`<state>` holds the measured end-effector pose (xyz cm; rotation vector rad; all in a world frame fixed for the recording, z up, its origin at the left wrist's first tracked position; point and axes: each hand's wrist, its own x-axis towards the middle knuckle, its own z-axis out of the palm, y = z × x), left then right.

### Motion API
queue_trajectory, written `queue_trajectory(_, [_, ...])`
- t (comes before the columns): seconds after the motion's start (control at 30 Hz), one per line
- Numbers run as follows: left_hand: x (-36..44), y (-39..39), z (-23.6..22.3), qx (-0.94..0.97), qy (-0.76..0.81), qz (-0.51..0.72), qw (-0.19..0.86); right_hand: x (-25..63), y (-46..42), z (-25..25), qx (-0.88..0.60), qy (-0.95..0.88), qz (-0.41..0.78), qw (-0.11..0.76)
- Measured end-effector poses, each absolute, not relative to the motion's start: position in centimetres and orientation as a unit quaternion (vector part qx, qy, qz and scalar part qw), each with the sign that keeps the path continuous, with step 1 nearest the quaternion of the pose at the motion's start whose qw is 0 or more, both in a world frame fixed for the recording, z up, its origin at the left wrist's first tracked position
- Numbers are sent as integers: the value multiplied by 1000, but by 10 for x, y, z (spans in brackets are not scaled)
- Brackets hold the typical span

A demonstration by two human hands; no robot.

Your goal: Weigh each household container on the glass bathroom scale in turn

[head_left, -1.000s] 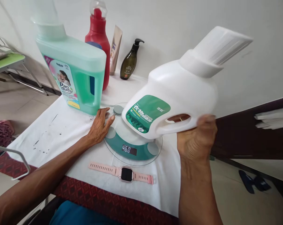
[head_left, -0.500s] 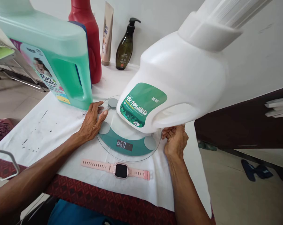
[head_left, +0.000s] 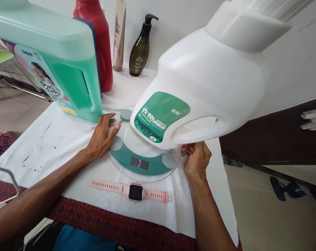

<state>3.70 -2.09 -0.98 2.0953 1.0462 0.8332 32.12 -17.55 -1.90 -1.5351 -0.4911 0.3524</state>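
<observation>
A round glass weighing scale [head_left: 126,164] with a teal band lies on the white cloth. On it stands a large white bottle of clothing disinfectant [head_left: 162,116] with a green label. My left hand [head_left: 103,136] rests at the scale's left edge, thumb and fingers apart. At the right edge, below the bottle's handle, my right hand [head_left: 198,157] has its fingers curled beside the glass; whether they grip it is hidden. In front of the scale a pink smartwatch [head_left: 135,192] lies with its strap spread out.
Back left stand a green detergent jug [head_left: 69,69] and a red bottle [head_left: 105,52]. Farther back are a beige tube [head_left: 118,38] and a dark pump bottle [head_left: 139,52] by the wall. Dark slippers [head_left: 287,188] lie on the floor at right.
The scale's display has changed from several characters to a single mark. The view has shifted slightly; both hands and the white bottle hold nearly the same places.
</observation>
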Motion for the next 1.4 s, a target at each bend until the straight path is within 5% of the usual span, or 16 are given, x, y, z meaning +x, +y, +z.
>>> queue_trajectory(0.4, [37, -21, -10, 797, 398, 317, 326, 319, -179, -16, -681, -224, 165, 678])
queue_trajectory(0.6, [37, -23, -6, 778, 415, 328, 338, 295, -169, 47, -578, -320, 125, 740])
queue_trajectory(1.0, [40, -27, -8, 742, 435, 352, 369, 282, -139, 108, -586, -345, 262, 685])
queue_trajectory(1.4, [43, -32, -21, 716, 441, 366, 399, 331, -47, 149, -539, -252, 82, 800])
